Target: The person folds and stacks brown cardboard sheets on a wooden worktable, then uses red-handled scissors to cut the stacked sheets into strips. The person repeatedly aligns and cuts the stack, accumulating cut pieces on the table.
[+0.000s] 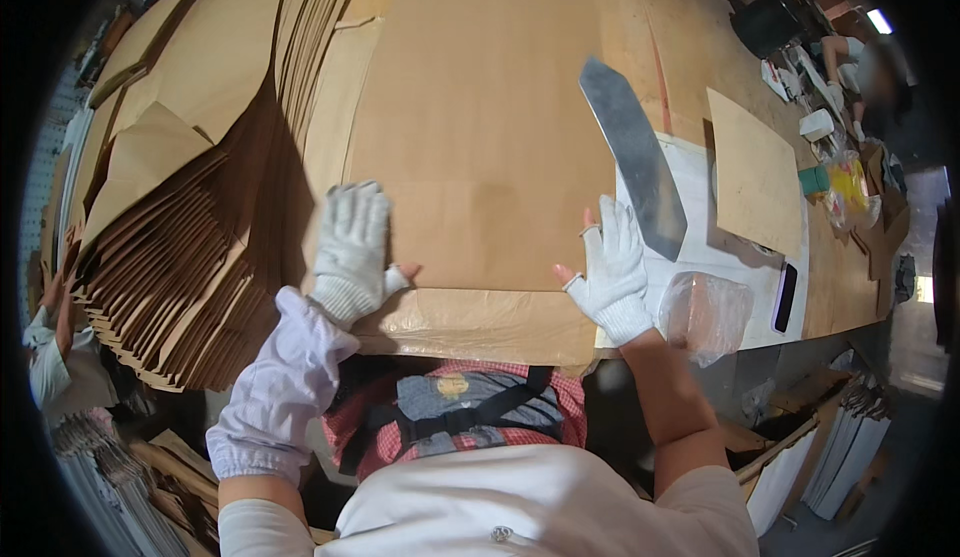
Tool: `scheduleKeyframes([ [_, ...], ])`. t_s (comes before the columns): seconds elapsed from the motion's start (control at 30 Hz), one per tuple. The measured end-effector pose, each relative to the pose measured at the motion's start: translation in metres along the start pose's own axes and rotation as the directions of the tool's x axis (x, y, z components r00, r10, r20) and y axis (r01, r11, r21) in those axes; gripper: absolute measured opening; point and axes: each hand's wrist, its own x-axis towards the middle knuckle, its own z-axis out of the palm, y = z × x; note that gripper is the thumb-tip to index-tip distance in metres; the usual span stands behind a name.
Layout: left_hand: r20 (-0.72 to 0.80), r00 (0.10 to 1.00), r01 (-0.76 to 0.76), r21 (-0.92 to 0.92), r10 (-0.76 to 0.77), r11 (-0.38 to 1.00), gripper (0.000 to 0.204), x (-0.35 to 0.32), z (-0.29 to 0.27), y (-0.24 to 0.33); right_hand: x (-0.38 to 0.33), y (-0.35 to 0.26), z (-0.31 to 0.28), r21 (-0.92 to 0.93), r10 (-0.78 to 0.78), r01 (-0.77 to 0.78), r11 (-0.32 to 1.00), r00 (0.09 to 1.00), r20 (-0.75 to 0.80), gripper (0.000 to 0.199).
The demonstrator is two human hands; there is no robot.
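A large sheet of brown kraft paper (480,157) lies flat on the table in front of me. My left hand (352,242), in a white knit glove, rests open on its left edge with the fingers pointing away. At the right edge, my right hand (612,267) lies open too, its thumb and a fingertip bare of the glove. Along the near side runs a strip covered in clear tape (490,319), between my hands. A flat grey metal strip with pointed ends (635,157) lies just beyond my right fingers.
Fanned brown paper sheets (200,247) fill the left side. To the right are a tan board (755,172), a dark phone (786,297), a plastic-wrapped block (705,315) and a yellow bag (848,189). Other people (62,357) work at far left and far right.
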Motion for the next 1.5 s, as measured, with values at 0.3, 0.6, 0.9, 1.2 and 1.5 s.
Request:
scheduleKeyframes([
  [0.3, 0.151, 0.982, 0.141, -0.168, -0.116, 0.976, 0.056, 0.030, -0.070, 0.031, -0.038, -0.026, -0.036, 0.131, -0.070, 0.098, 0.987, 0.976, -0.207, 0.054],
  [0.6, 0.013, 1.000, 0.025, -0.030, -0.024, 0.999, 0.063, -0.007, -0.082, 0.055, 0.020, -0.111, -0.077, 0.249, -0.278, 0.367, 0.896, 0.903, -0.329, 0.054],
  [0.9, -0.379, 0.913, 0.111, 0.590, 0.154, 0.799, 0.047, 0.065, -0.038, 0.047, -0.036, -0.142, -0.065, 0.427, -0.422, 0.479, 0.766, 0.878, -0.228, 0.019],
  [1.2, 0.246, 0.940, -0.247, 0.012, 0.237, 0.969, 0.034, -0.091, 0.007, 0.094, -0.083, 0.000, 0.028, 0.999, 0.385, -0.030, -0.042, 0.922, 0.044, 0.097],
  [1.5, 0.607, 0.735, -0.133, -0.309, 0.303, 0.942, 0.026, 0.025, 0.025, 0.156, -0.060, 0.014, 0.013, 0.985, 0.231, -0.002, -0.171, 0.972, 0.042, 0.087],
])
